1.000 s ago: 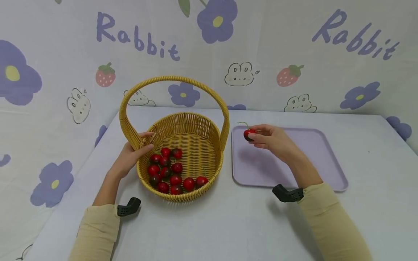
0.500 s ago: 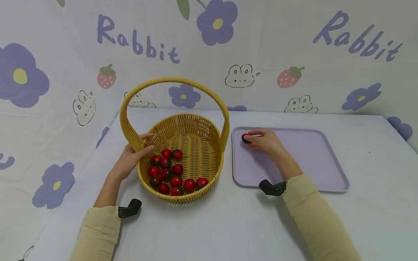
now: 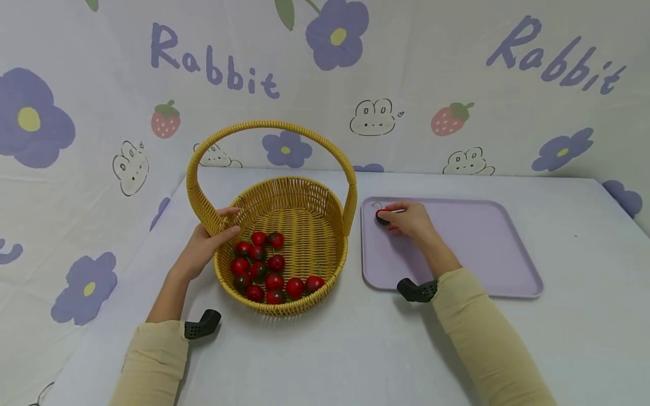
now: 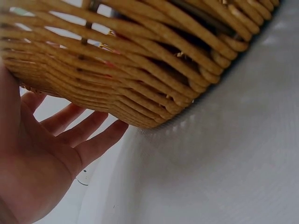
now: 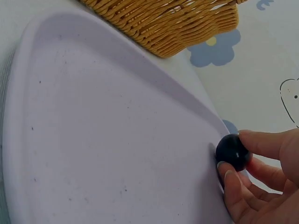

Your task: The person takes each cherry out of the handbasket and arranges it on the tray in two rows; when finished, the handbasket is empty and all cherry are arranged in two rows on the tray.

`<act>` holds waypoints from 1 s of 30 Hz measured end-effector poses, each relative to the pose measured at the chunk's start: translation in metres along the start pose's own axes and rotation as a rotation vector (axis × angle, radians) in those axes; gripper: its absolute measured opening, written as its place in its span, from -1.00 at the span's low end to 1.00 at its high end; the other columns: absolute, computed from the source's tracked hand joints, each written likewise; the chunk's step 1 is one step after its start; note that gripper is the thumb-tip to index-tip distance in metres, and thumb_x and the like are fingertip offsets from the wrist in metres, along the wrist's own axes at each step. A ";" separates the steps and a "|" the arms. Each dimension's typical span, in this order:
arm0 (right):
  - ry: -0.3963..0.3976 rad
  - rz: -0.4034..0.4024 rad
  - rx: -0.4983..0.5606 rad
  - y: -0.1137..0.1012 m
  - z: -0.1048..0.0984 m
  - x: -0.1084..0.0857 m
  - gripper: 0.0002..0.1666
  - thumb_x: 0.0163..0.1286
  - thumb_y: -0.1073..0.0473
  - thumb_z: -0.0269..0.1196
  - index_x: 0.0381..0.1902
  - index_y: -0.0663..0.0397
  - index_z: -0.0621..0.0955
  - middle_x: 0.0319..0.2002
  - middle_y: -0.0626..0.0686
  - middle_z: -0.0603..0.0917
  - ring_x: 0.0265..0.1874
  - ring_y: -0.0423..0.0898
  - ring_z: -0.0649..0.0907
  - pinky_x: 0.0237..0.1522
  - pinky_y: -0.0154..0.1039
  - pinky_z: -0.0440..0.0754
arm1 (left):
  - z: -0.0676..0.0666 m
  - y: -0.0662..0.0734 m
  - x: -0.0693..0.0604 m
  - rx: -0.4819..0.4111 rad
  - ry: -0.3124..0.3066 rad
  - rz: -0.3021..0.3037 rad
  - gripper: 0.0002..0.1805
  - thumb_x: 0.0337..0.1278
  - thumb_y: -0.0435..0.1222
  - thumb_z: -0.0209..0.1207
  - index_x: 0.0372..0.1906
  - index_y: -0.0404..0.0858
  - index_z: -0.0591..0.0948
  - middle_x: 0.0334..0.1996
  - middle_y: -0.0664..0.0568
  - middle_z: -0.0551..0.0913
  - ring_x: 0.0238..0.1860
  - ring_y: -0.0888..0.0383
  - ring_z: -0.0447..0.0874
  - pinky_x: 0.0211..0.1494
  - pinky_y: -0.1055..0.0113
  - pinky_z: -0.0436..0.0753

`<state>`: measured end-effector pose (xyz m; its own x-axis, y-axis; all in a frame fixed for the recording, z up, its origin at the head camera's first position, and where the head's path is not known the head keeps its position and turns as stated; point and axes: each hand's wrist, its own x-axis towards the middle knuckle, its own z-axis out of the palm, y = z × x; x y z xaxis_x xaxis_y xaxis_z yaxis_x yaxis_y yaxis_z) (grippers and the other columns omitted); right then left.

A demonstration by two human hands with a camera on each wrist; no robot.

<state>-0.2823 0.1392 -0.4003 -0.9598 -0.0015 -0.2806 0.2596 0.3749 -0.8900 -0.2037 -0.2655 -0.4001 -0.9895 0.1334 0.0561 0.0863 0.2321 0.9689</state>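
A round yellow wicker basket [image 3: 281, 311] with a tall handle stands left of centre, several red and dark cherries [image 3: 274, 281] gathered in its front left part. My left hand [image 3: 198, 248] holds the basket's left side at the foot of the handle, thumb over the rim. Its other fingers touch the woven outside wall in the left wrist view. Between thumb and fingers, my right hand [image 3: 413, 221] pinches one cherry [image 5: 232, 152] by the far left corner of the lilac tray [image 3: 472, 248]. That cherry's dark side shows in the right wrist view, and its stem points up.
The tray lies to the right of the basket, a narrow strip of white table [image 3: 325, 349] between them. Behind the table hangs a white cloth [image 3: 411, 67] printed with flowers, rabbits and strawberries.
My right hand has carried the cherry down to the tray's far left corner, moving slightly left; in the last half second it barely shifts. My left hand and the basket stay in place.
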 end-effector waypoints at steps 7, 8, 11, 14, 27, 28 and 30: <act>0.010 -0.015 -0.053 0.003 0.001 0.000 -0.54 0.30 0.14 0.28 0.07 0.32 0.55 -0.11 0.22 0.63 -0.46 -0.23 0.61 -0.40 -0.42 0.57 | 0.000 -0.003 0.000 -0.004 -0.002 0.004 -0.44 0.29 -0.24 0.14 0.32 -0.35 0.32 0.34 -0.17 0.26 0.31 -0.12 0.26 0.32 -0.10 0.21; 0.010 -0.013 -0.056 0.003 0.001 0.000 -0.54 0.30 0.13 0.28 0.07 0.32 0.55 -0.09 0.23 0.62 -0.44 -0.23 0.61 -0.39 -0.42 0.57 | 0.000 -0.003 0.000 -0.004 -0.003 0.005 -0.44 0.29 -0.24 0.14 0.32 -0.35 0.32 0.34 -0.17 0.26 0.31 -0.12 0.26 0.32 -0.10 0.21; 0.006 -0.006 -0.055 0.002 0.001 0.000 -0.52 0.31 0.12 0.28 0.09 0.32 0.54 -0.07 0.23 0.62 -0.43 -0.22 0.61 -0.37 -0.41 0.58 | 0.000 -0.004 0.001 -0.003 -0.003 0.007 -0.44 0.29 -0.23 0.14 0.32 -0.35 0.32 0.35 -0.16 0.26 0.31 -0.12 0.26 0.32 -0.09 0.21; 0.010 0.003 -0.048 0.002 0.001 -0.001 -0.51 0.32 0.11 0.28 0.10 0.31 0.54 -0.09 0.22 0.62 -0.44 -0.22 0.61 -0.37 -0.41 0.58 | 0.000 -0.005 0.001 -0.002 -0.003 0.011 -0.43 0.29 -0.23 0.14 0.32 -0.35 0.32 0.35 -0.17 0.26 0.31 -0.12 0.26 0.32 -0.10 0.21; 0.031 -0.006 -0.045 0.006 0.003 0.001 -0.52 0.31 0.10 0.28 0.07 0.32 0.56 -0.25 0.14 0.63 -0.48 -0.24 0.59 -0.41 -0.42 0.56 | -0.001 -0.009 0.001 -0.011 -0.005 0.026 -0.44 0.30 -0.24 0.14 0.32 -0.36 0.32 0.34 -0.17 0.26 0.32 -0.12 0.24 0.33 -0.10 0.19; 0.031 -0.007 -0.046 0.006 0.003 0.001 -0.53 0.31 0.10 0.29 0.06 0.32 0.56 -0.25 0.14 0.63 -0.49 -0.24 0.59 -0.41 -0.42 0.56 | -0.001 -0.009 0.002 -0.010 -0.005 0.025 -0.44 0.30 -0.24 0.14 0.32 -0.35 0.32 0.34 -0.17 0.26 0.32 -0.12 0.24 0.33 -0.10 0.19; 0.033 -0.008 -0.051 0.005 0.003 0.001 -0.53 0.31 0.10 0.29 0.06 0.32 0.56 -0.24 0.14 0.63 -0.48 -0.23 0.58 -0.41 -0.42 0.56 | -0.001 -0.009 0.002 -0.010 -0.007 0.025 -0.44 0.30 -0.24 0.13 0.32 -0.35 0.32 0.34 -0.17 0.26 0.33 -0.11 0.23 0.33 -0.09 0.18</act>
<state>-0.2815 0.1381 -0.4067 -0.9651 0.0255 -0.2607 0.2468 0.4219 -0.8724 -0.2062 -0.2680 -0.4087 -0.9862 0.1456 0.0790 0.1101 0.2192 0.9695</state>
